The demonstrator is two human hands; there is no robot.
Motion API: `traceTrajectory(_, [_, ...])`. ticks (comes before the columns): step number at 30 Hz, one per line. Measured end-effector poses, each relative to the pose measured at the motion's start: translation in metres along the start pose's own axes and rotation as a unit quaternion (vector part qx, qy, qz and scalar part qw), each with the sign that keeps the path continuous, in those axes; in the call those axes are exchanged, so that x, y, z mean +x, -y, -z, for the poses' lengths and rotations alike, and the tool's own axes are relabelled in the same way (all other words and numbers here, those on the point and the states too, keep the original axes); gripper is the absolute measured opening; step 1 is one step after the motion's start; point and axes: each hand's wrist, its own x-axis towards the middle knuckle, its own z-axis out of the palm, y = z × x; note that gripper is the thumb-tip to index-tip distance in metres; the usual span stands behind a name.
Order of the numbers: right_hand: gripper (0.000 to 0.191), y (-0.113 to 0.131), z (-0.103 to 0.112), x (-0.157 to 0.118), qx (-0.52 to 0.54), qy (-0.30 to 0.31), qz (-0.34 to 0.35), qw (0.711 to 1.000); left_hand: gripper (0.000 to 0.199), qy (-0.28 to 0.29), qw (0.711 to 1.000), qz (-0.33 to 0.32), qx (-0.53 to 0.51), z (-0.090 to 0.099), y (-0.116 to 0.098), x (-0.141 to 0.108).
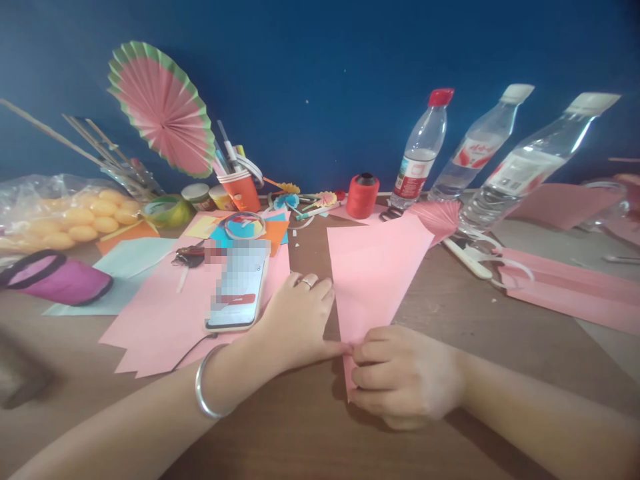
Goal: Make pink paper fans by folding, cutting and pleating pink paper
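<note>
A sheet of pink paper lies on the brown table in front of me, broad at the far end and narrowing toward me. My right hand is closed on its narrow near end, fingers curled and pressed onto the paper. From the left, my left hand reaches in, a ring on one finger, its fingers apart and resting by the paper's left edge. Its thumb stretches across to touch that edge, close to the right hand's fingertips. The paper under my right hand is hidden.
Left of my hands, a phone lies on more pink sheets. Behind stand a folded paper fan, an orange cup of pens, a red thread spool and bottles. Scissors lie right, a purple roll-shaped pouch left.
</note>
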Motion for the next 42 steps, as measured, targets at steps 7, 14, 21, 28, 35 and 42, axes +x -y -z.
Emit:
traceTrajectory(7, [0.029,-0.001,0.003,0.001,0.002,0.030,0.018,0.999,0.075,0.004,1.000,0.002,-0.008,0.000,0.001,0.001])
traceTrajectory(14, [0.035,-0.001,0.002,0.002,0.011,0.029,0.029,0.999,0.074,-0.001,1.000,0.000,-0.010,0.002,0.000,0.000])
traceTrajectory(21, [0.033,-0.009,0.011,-0.006,-0.056,-0.105,-0.079,0.990,0.062,-0.008,1.000,0.004,-0.009,0.003,-0.001,-0.001])
traceTrajectory(28, [0.037,-0.021,0.011,-0.007,-0.140,-0.069,-0.316,0.936,0.067,-0.019,0.999,0.010,-0.034,0.003,-0.001,-0.001])
traceTrajectory(35, [0.057,-0.021,0.003,-0.005,-0.111,-0.016,-0.405,0.908,0.077,-0.023,0.999,0.015,-0.030,-0.002,-0.001,-0.004])
traceTrajectory(42, [0.055,-0.021,0.006,-0.004,-0.074,0.008,-0.419,0.905,0.059,-0.025,0.999,0.034,-0.015,-0.007,0.000,-0.005])
